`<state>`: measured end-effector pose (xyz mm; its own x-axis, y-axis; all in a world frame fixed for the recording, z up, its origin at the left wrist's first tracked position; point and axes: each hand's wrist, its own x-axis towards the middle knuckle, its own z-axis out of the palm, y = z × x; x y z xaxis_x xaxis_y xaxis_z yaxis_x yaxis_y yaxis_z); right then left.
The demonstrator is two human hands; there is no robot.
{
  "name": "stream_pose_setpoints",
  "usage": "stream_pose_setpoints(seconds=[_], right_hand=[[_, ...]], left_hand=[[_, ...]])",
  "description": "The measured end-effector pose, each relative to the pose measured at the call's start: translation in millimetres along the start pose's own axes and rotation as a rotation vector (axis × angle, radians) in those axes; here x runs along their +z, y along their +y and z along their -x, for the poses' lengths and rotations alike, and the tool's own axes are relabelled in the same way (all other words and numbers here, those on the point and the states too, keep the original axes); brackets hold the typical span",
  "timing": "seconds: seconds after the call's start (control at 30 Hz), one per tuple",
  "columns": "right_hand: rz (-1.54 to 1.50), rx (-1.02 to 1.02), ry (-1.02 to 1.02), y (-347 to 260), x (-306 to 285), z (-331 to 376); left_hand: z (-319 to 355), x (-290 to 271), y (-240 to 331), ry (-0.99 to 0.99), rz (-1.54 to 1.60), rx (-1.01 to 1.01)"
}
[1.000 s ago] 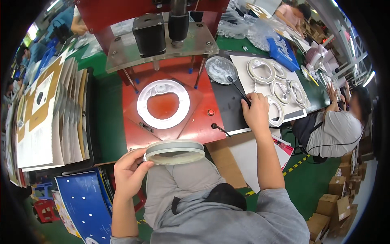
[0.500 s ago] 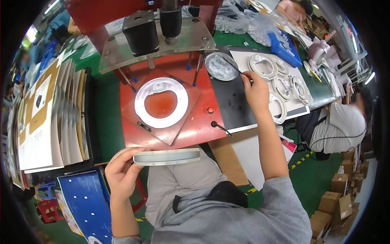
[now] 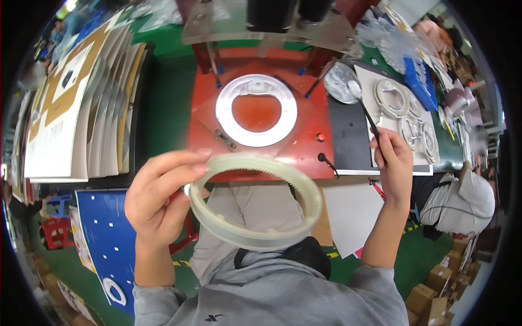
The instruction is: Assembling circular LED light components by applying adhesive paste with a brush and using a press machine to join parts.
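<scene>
My left hand pinches a pale translucent plastic ring at its left side. The ring is tilted above my lap, and fine teeth show along its inner wall. In my right hand is a thin black-handled tool, held near the handle's end. White paste covers the tool's tip, which is at the right edge of a round dish smeared with white paste. A flat white ring with a D-shaped opening lies on the red base of a press, beyond my left hand.
Several pale ring parts lie on a white board at the right, near a blue bin. The press's clear plate overhangs the red base. Stacked cardboard dividers stand at the left. A seated person is at the right.
My left hand has tipped the ring from edge-on, so its opening shows. My right hand has drawn back toward me and right, bringing the tool's white tip to the dish's edge. The view has shifted.
</scene>
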<state>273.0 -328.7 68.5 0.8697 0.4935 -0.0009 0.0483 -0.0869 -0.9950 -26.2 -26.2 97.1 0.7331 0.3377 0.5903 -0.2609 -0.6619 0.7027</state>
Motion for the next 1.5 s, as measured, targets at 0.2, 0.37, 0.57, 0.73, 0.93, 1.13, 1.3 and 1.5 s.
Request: stream_pose_setpoints(seconds=[0.2, 0.37, 0.57, 0.73, 0.93, 1.13, 1.3, 1.5], right_hand=[[-0.103, -0.122, -0.259, -21.7, 28.6, 38.2], [0.053, -0.299, -0.338, -47.2, 53.6, 44.7], [0.263, -0.480, -0.509, -66.2, 83.0, 38.2], [0.379, -0.650, -0.505, -71.8, 102.9, 37.6], [0.854, -0.838, -0.471, -111.7, 85.3, 52.8], [1.174, -0.864, -0.815, -166.6, 79.2, 63.7], [1.126, -0.880, -1.061, -176.1, 79.4, 43.5], [0.557, -0.264, -1.293, -125.0, 53.6, 9.7]], left_hand=[[-16.6, 6.8, 9.6, 0.012, 0.026, 0.132], [-7.9, 11.2, 1.5, 0.029, 0.073, 0.171], [4.8, 9.3, 2.7, 0.048, 0.116, 0.116], [14.8, 4.0, 0.9, 0.142, 0.115, 0.070], [15.0, -8.6, 12.1, 0.114, -0.021, 0.068], [2.8, -18.9, 27.9, -0.312, -0.203, 0.293], [-3.8, -2.1, 40.1, -0.421, -0.305, 0.535], [6.8, -0.8, 49.0, -0.374, -0.396, 0.642]])
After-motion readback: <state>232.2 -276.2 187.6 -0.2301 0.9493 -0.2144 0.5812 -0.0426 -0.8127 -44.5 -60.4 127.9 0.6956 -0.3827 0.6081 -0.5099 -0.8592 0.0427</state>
